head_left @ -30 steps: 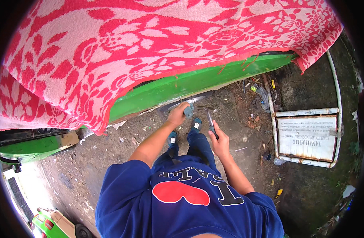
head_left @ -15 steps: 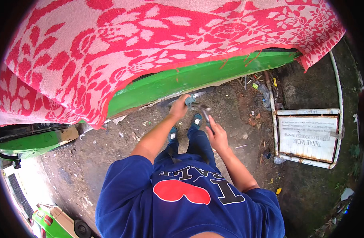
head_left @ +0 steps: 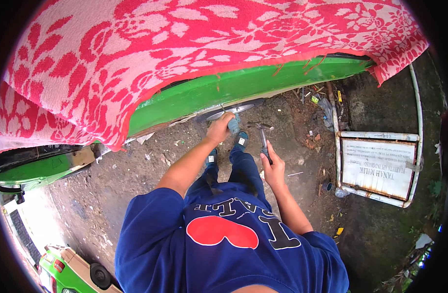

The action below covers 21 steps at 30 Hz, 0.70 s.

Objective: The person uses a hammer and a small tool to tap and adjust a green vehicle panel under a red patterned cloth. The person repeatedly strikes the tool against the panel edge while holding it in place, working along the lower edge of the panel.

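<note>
Where your own body fills the near edge, a blue cotton shirt (head_left: 229, 260) bears a smooth red heart and dark lettering. Beyond it, your right hand (head_left: 274, 168) is closed around the dark grip of a hammer (head_left: 264, 138), whose straight metal shaft points away from you and ends in a narrow crosswise head. Your left hand (head_left: 220, 128) is curled around a crumpled, cloth-like blue-grey bundle (head_left: 234, 126); what it encloses cannot be told. The hammer's head lies just right of this bundle, apart from it. Below, you see dark blue trousers (head_left: 248, 176) and shoes (head_left: 242, 139) on rough, littered earth (head_left: 121, 195).

Just past your left hand, note a wheel (head_left: 231, 111) with a dark rim and a silvery oval face, set beneath a glossy, curved green panel (head_left: 253, 88). Over the panel hangs a thick, fuzzy cloth (head_left: 199, 44), pink with red leaves and fringed with loose threads.

To your right, a rusted white pipe frame (head_left: 338, 161) surrounds a flat, stained sign (head_left: 377, 166). Beside it lie a crumpled clear plastic bag (head_left: 326, 111) and a small, round, dark blue container (head_left: 328, 186); the contents of both are too small to tell. Farthest off, at lower left, stands a green-and-tan car (head_left: 62, 266).
</note>
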{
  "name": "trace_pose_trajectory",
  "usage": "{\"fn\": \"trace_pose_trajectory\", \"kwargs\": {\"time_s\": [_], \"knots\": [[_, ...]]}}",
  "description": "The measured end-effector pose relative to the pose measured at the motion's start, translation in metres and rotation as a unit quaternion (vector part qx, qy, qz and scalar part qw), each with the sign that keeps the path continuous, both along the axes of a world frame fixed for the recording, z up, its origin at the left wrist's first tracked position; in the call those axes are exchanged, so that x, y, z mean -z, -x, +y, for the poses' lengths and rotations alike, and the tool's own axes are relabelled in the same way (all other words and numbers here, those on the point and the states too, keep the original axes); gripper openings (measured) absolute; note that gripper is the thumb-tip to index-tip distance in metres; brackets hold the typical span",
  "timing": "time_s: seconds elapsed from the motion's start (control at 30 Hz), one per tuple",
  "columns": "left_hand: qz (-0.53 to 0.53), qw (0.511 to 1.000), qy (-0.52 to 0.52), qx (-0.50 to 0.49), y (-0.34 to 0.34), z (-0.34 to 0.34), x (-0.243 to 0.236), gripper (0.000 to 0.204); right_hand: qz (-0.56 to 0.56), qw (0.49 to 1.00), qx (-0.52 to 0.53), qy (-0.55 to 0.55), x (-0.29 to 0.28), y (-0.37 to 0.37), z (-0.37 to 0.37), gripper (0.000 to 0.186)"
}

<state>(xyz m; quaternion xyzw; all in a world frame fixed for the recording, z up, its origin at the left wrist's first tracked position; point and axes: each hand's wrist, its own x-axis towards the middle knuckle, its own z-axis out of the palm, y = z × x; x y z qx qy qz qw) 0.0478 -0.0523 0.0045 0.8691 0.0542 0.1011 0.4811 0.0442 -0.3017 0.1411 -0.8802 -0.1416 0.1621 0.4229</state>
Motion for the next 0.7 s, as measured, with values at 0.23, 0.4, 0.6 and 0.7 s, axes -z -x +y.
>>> {"fn": "trace_pose_trajectory", "kwargs": {"time_s": [0.23, 0.4, 0.6, 0.7], "knots": [[-0.020, 1.000, -0.004, -0.002, -0.004, 0.003, 0.002, 0.043, -0.019, 1.000, 0.000, -0.008, 0.008, 0.003, 0.001, 0.050], [-0.029, 1.000, -0.003, 0.000, -0.002, 0.003, 0.002, 0.043, -0.022, 0.999, -0.003, -0.028, 0.003, 0.005, 0.005, 0.049], [-0.003, 1.000, 0.013, -0.008, -0.005, 0.004, -0.001, 0.043, 0.000, 1.000, 0.006, -0.022, -0.002, 0.003, 0.006, 0.049], [0.002, 0.999, 0.027, -0.018, -0.008, 0.006, -0.002, 0.043, -0.066, 0.997, -0.020, -0.037, -0.006, 0.001, 0.013, 0.048]]}}
